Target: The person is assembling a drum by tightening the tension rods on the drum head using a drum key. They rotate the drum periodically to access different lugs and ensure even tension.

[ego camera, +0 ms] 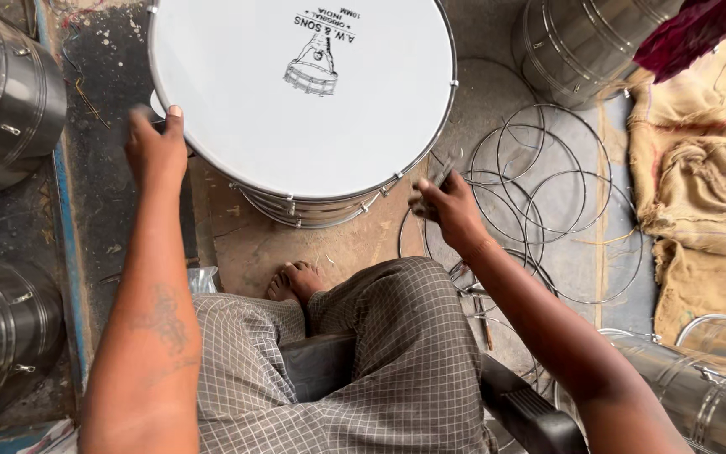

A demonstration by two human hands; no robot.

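1. The floor (pixel 338 244) is bare, dusty concrete, and everything here sits on it.
2. A big drum (pixel 296 92) with a white head and a shiny metal rim fills the twelve o'clock part of the view. It has a small dark printed emblem near its top edge, and its metal shell and tension rods show at the lower edge.
3. Shiny steel drum shells (pixel 2 84) lie at nine o'clock, with another at one o'clock and more at four o'clock.
4. A brown sackcloth heap (pixel 699 176) lies at three o'clock, with a dark red cloth (pixel 691 34) just above it.
5. The person's checked wrap (pixel 380 361) covers the knees at six o'clock, and a bare foot (pixel 296 282) shows just below the drum.
6. Thin wire hoops (pixel 548 176) lie overlapping on the floor, from two to four o'clock of the drum.
7. The left hand (pixel 155 147) is closed over the drum's rim at the drum's eight o'clock, thumb on the white head.
8. The right hand (pixel 445 206) is pinched shut around a small dark tool (pixel 444 175) at the drum's five o'clock edge; the tool is too blurred to tell its kind.
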